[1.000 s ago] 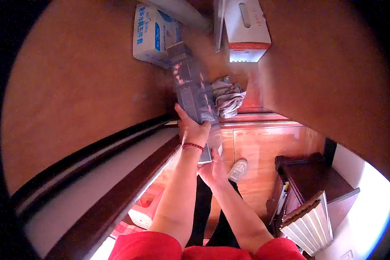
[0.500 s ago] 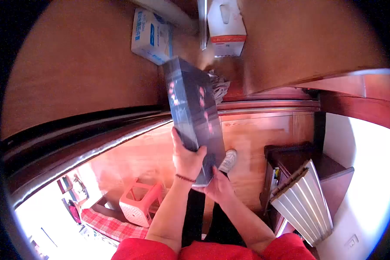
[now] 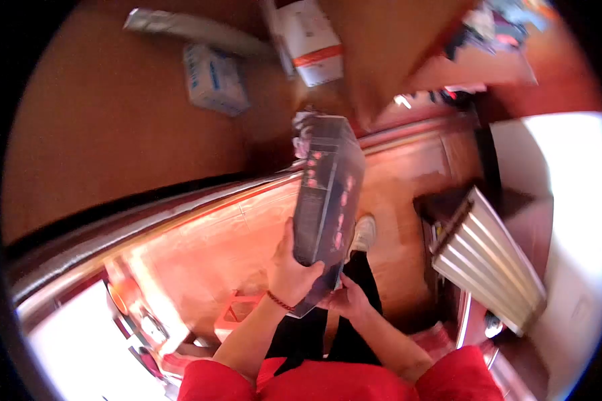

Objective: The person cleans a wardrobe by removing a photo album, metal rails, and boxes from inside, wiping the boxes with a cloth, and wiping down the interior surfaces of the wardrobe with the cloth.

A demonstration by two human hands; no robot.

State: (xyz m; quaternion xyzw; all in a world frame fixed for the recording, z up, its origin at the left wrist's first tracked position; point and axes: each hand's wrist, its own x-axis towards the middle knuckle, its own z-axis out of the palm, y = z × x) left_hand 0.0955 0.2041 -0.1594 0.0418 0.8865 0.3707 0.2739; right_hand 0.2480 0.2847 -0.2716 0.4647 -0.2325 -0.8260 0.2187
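Observation:
A long dark box [image 3: 324,207] with pinkish-red lettering slants upward in front of my body. It looks glossy, and its writing is blurred. My left hand [image 3: 293,273] grips it near the lower left edge, thumb across the front face. At the bottom right corner, the fingers of my right hand [image 3: 348,298] close on the box, partly hidden behind it. Behind the box's upper end a crumpled greyish cloth or bag [image 3: 304,130] shows.
On the brown surface ahead lie a white-and-blue box [image 3: 215,81], a white box with an orange band [image 3: 313,50] and a long pale roll [image 3: 194,30]. A pink stool [image 3: 237,314] is lower left. Ridged panels [image 3: 491,260] lean at right by a dark cabinet. Wooden floor lies below.
The dark box has shifted right and down and now tilts to the right. Both hands keep their hold on it. My view has turned, so the surroundings sit differently.

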